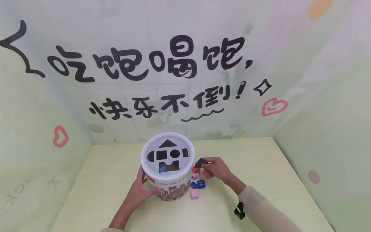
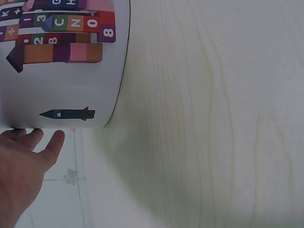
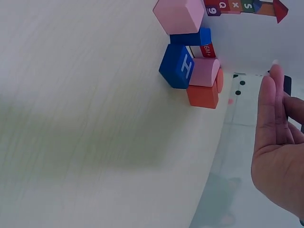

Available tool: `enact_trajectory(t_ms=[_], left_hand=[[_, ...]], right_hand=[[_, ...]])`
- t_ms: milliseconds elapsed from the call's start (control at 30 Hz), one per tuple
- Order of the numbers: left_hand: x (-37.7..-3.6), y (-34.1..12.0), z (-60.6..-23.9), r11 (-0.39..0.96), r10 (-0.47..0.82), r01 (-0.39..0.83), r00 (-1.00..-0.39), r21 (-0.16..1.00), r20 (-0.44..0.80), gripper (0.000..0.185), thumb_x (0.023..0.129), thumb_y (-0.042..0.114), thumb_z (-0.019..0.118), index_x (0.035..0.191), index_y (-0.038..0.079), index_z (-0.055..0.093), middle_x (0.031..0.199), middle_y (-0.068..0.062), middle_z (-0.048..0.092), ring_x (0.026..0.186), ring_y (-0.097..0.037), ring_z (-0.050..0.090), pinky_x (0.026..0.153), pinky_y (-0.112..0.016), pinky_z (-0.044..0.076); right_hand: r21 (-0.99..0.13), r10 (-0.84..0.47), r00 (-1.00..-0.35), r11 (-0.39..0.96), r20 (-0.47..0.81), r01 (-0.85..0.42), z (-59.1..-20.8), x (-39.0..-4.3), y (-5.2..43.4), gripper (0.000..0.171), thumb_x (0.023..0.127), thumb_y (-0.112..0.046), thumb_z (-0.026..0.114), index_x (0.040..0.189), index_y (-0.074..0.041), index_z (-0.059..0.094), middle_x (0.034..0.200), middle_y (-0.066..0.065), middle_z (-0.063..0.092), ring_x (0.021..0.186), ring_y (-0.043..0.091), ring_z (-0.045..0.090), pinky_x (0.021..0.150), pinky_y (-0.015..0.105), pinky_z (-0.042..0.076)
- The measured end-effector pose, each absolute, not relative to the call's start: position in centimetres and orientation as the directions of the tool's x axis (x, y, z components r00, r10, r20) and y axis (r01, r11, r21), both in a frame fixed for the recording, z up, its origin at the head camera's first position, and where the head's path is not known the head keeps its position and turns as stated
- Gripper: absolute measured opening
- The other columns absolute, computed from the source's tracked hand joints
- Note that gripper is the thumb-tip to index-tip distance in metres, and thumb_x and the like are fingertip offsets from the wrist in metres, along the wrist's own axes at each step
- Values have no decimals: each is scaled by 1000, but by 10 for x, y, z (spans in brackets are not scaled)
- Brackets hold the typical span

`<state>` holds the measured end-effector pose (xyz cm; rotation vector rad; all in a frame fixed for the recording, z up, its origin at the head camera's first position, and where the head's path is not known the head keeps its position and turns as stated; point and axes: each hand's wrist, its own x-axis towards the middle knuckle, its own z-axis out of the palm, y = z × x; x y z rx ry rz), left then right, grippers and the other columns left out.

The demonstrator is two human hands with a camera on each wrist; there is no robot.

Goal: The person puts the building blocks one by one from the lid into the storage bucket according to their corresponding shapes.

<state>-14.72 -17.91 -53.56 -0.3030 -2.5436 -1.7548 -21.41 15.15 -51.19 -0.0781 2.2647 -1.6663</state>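
A white round bucket (image 1: 171, 180) with shape cut-outs in its lid (image 1: 167, 154) stands on the pale wooden table (image 1: 261, 167). My left hand (image 1: 143, 190) holds its lower left side, thumb across the front; in the left wrist view the fingers (image 2: 45, 142) lie against the bucket wall (image 2: 61, 85). Just right of the bucket, my right hand (image 1: 204, 165) pinches a dark block (image 1: 200, 162) above the table. Below it lie a blue H block (image 1: 201, 184), a pink cube (image 1: 195, 193) and a red block (image 3: 203, 95) under a pink piece (image 3: 204, 72).
The table sits in a corner of pale green walls (image 1: 324, 106) with black lettering at the back. Bare tabletop (image 2: 213, 118) stretches to both sides of the bucket. A dark strap (image 1: 239, 211) hangs at my right wrist.
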Motion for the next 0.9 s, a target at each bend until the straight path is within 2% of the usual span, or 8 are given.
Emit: enact_trajectory(t_ms=[433, 667, 900], left_hand=[[-148, -180, -539, 343, 137, 183, -980, 921, 143, 124, 68, 22, 90, 155, 41, 5, 158, -9, 30, 142, -39, 31, 108, -62, 36], [-148, -182, -542, 353, 141, 195, -978, 915, 154, 124, 68, 20, 90, 156, 37, 3, 158, -11, 28, 142, -41, 29, 107, -63, 36], [-149, -181, -541, 349, 143, 200, -977, 916, 159, 123, 68, 20, 89, 156, 38, 5, 159, -10, 28, 143, -41, 28, 107, -63, 36]], right_hand=[[-946, -240, -952, 305, -190, 112, -491, -210, 144, 36, 94, -11, 61, 128, -2, 62, 68, 10, 67, 53, 15, 64, 58, 35, 62], [-955, -256, -950, 277, -180, 107, -485, -208, 146, 39, 93, -11, 63, 131, -1, 61, 75, 23, 68, 54, 15, 65, 59, 36, 62], [-953, -267, -947, 286, -179, 99, -476, -206, 147, 38, 94, -13, 62, 131, -3, 61, 79, 26, 68, 56, 17, 66, 60, 36, 62]])
